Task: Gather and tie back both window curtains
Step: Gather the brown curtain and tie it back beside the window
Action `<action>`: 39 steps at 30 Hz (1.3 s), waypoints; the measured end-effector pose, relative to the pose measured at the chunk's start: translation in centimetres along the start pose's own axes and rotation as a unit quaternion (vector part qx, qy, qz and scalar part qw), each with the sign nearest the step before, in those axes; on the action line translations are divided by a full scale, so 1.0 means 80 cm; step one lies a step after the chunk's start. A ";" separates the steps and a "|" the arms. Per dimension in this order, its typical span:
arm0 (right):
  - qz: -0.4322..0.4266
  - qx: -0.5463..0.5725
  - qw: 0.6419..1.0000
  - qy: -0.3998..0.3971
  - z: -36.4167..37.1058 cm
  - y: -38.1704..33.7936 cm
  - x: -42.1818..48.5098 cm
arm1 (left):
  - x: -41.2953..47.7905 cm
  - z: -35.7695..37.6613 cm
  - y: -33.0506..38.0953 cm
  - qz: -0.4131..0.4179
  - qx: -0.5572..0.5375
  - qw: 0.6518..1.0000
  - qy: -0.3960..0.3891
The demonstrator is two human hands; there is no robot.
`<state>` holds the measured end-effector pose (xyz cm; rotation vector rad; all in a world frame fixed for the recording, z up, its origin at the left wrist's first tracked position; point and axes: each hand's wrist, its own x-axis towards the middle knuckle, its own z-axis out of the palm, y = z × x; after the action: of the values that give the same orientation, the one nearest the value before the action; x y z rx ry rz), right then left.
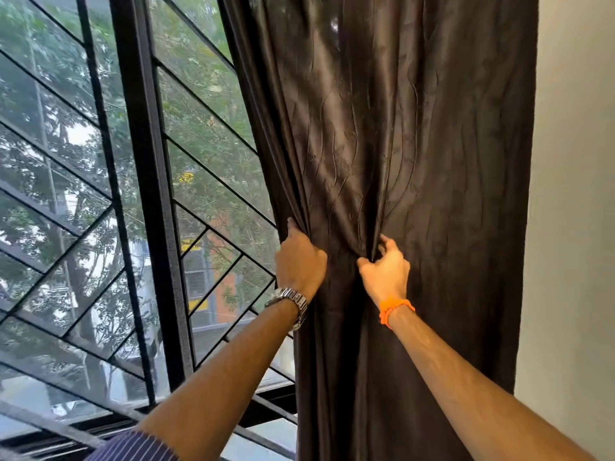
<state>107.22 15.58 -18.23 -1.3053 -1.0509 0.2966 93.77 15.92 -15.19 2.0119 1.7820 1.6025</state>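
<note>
A dark brown satin curtain [432, 144] hangs at the right side of the window, from the top of the view down past the bottom. My left hand [299, 261], with a metal watch on its wrist, grips the curtain's left edge. My right hand [386, 267], with an orange thread band on its wrist, pinches a fold near the curtain's middle. The cloth between the two hands is bunched into folds. No tie-back is in sight, and the other curtain is out of view.
The window [206, 134] with its black frame [149, 194] and diagonal grille bars fills the left half, with trees and buildings outside. A plain white wall [572, 227] stands right of the curtain. The sill runs along the bottom left.
</note>
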 end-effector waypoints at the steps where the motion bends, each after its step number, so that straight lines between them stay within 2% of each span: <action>1: -0.009 -0.022 1.000 0.006 0.001 -0.005 -0.007 | -0.001 -0.002 -0.003 -0.008 -0.011 1.000 -0.002; 5: -0.100 -0.165 0.981 0.015 0.015 -0.020 -0.037 | -0.002 -0.011 -0.014 -0.005 -0.042 0.999 -0.014; 8: -0.156 -0.174 0.972 -0.003 0.032 -0.028 -0.049 | -0.003 -0.017 -0.017 0.016 -0.052 0.998 -0.032; 12: -0.159 -0.122 0.975 -0.093 0.051 -0.043 -0.056 | -0.005 -0.024 -0.021 0.040 -0.077 0.994 -0.068; 17: -0.175 -0.105 0.969 -0.139 0.060 -0.048 -0.069 | -0.005 -0.033 -0.035 0.058 -0.085 0.990 -0.093; 21: -0.177 -0.111 0.961 -0.183 0.069 -0.046 -0.078 | -0.007 -0.035 -0.037 0.002 -0.131 0.984 -0.123; 23: -0.169 -0.115 0.960 -0.190 0.072 -0.044 -0.082 | -0.004 -0.033 -0.036 -0.053 -0.210 0.962 -0.169; 25: -0.158 -0.129 0.960 -0.190 0.070 -0.043 -0.085 | -0.003 -0.033 -0.033 -0.057 -0.244 0.950 -0.188; 30: -0.166 -0.123 0.953 -0.221 0.057 -0.030 -0.087 | 0.007 -0.026 -0.029 -0.025 -0.141 0.984 -0.106; 33: -0.207 -0.137 0.955 -0.165 0.040 -0.019 -0.082 | 0.009 -0.025 -0.028 -0.004 -0.076 0.993 -0.087; 35: -0.194 -0.096 0.970 -0.109 0.027 -0.010 -0.069 | 0.010 -0.023 -0.030 0.011 -0.056 0.995 -0.087; 37: -0.167 -0.071 0.983 -0.010 0.010 -0.003 -0.050 | 0.011 -0.022 -0.035 0.022 -0.066 0.993 -0.093; 39: -0.132 -0.094 0.981 0.104 -0.009 0.004 -0.026 | 0.013 -0.021 -0.038 0.027 -0.073 0.992 -0.095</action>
<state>106.77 13.72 -19.43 -1.3137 -1.0757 -0.1398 90.27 16.81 -15.54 2.0825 1.5116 1.4513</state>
